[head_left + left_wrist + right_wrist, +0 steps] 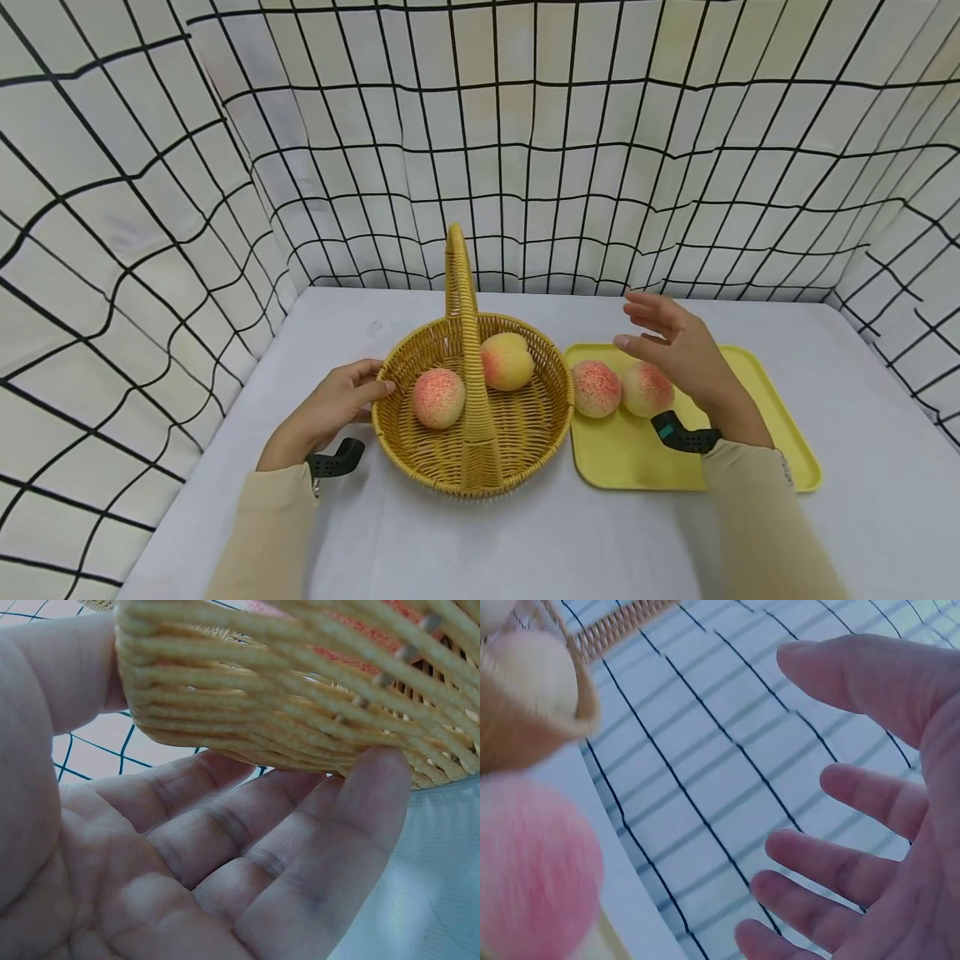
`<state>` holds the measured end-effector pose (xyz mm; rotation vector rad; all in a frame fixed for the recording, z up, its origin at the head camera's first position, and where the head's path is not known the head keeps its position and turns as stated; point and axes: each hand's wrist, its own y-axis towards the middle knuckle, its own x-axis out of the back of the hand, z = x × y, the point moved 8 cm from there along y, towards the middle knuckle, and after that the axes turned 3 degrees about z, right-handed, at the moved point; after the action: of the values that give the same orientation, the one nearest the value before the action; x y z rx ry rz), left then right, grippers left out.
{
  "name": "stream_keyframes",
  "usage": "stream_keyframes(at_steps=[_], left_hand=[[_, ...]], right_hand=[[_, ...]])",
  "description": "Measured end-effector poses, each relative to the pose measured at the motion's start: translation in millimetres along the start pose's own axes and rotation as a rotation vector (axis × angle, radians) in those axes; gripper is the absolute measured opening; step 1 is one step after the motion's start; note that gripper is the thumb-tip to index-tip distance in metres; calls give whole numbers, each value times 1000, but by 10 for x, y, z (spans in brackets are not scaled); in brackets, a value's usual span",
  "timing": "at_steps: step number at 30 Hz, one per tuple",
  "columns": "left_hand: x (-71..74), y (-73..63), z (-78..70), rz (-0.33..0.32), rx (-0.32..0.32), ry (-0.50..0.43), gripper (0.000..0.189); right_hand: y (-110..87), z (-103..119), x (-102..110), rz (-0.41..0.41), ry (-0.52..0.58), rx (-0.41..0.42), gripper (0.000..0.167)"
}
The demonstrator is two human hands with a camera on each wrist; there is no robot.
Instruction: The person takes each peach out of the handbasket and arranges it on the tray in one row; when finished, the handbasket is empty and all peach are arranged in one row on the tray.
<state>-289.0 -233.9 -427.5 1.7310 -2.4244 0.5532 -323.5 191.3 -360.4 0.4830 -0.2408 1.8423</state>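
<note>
A yellow wicker basket (521, 429) with a tall handle stands on the table, holding one speckled pink peach (438, 398) and one yellow-red peach (512, 367). My left hand (330, 408) grips the basket's left rim, thumb over the edge; in the left wrist view its fingers lie under the woven side (225, 697). To the right is a yellow tray (637, 462) bearing two pink peaches (597, 389) (647, 389). Above the tray hovers my right hand (682, 350), fingers spread and holding nothing. In the right wrist view a peach (536, 870) shows blurred, apart from the fingers.
A white cloth (435, 550) covers the table. Behind and at both sides rise white walls with black netting (495, 150). The basket's arched handle (461, 275) stands above its rim, and the tray's left edge is close beside the basket.
</note>
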Motion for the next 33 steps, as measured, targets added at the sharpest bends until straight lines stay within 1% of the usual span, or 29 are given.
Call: stream_keyframes(at_steps=[3,9,12,15,20,25,29,31,33], left_hand=[[1,-3,1,-1,4,6,54],[-9,-19,9,-3,7,3,54],[-7,-19,12,-8,6,2,55],[-3,-6,10,-14,7,5,55],[-6,5,9,-11,3,6,54],[-5,0,11,-9,-5,6,54],[-7,-1,12,-8,-8,1,54],[-6,-3,11,-7,-9,2,54],[-5,-5,9,-5,-9,3,54]], right_hand=[[133,170,-223,53,16,28,70],[374,415,-700,158,35,84,68],[463,483,-900,209,32,103,67],[535,503,-1054,251,19,115,66],[624,488,-1253,311,-24,96,66],[692,481,-1400,356,-136,48,64],[723,455,-1452,359,-198,-9,64],[729,431,-1468,357,-204,-37,65],[732,421,-1484,356,-219,-46,66]])
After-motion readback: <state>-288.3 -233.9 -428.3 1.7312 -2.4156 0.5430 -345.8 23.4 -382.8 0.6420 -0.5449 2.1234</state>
